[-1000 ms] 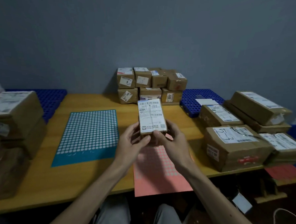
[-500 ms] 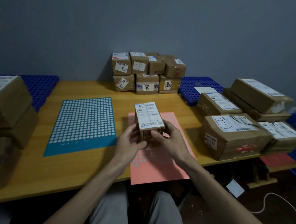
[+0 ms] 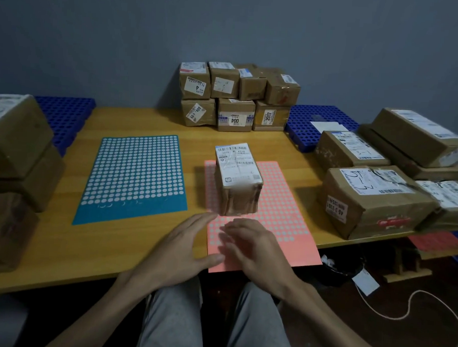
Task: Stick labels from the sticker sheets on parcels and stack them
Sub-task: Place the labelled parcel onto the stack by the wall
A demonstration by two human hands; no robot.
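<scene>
A small brown cardboard parcel stands on the pink sticker sheet, near the middle of a wooden table. Clear tape wraps its sides, and a white shipping label with barcodes covers its top face. The pink sheet is printed with rows of pale round dot stickers and overhangs the table's near edge.

Both hands hover just in front of the parcel, not touching it. The left hand is open with fingers spread loosely, palm turned inward. The right hand is open too, fingers slightly curled over the pink sheet and blurred.

To the left lies a blue sticker sheet of white dots, with its bottom rows peeled off. At the table's far edge, seven small parcels sit stacked in two rows against a grey-blue wall. Larger brown boxes are piled on the right, and more boxes on the left. Blue perforated plastic pallets lie behind them on both sides. The person's grey trousers show below the table.
</scene>
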